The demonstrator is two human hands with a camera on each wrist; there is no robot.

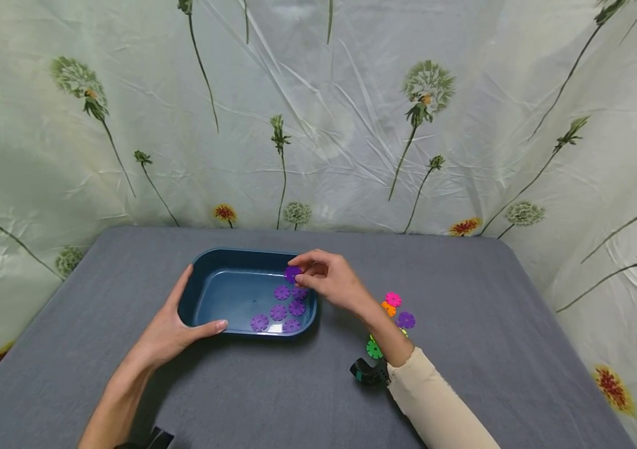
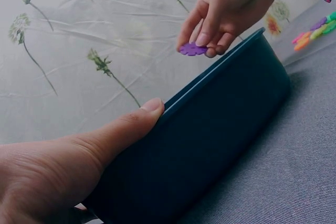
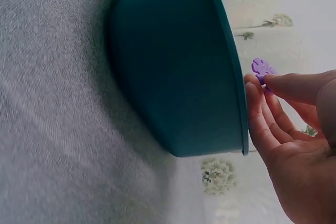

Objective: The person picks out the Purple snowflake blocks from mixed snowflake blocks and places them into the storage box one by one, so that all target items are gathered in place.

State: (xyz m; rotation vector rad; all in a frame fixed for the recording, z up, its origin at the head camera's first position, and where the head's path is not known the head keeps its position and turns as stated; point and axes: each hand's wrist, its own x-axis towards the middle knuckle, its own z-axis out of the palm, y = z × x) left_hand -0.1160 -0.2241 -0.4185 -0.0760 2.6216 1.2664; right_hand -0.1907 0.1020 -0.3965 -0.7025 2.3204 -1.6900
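My right hand (image 1: pixel 330 279) pinches a purple flower-shaped disc (image 1: pixel 292 274) between thumb and fingers, above the right end of a blue tray (image 1: pixel 223 299). In the left wrist view the pinched disc (image 2: pixel 193 49) is held just over the tray's rim (image 2: pixel 210 77); the right wrist view shows the disc (image 3: pixel 262 68) beside the rim too. Several purple discs (image 1: pixel 278 312) lie inside the tray, toward its right side. My left hand (image 1: pixel 164 333) grips the tray's left end, its thumb on the near rim and its fingers along the left side.
Right of the tray, partly behind my right forearm, lie pink (image 1: pixel 393 299), orange (image 1: pixel 388 308), purple (image 1: pixel 406 320) and green (image 1: pixel 374 349) discs on the grey cloth (image 1: pixel 481 349). A flowered curtain (image 1: pixel 330 125) hangs behind the table. Black devices are strapped at both wrists.
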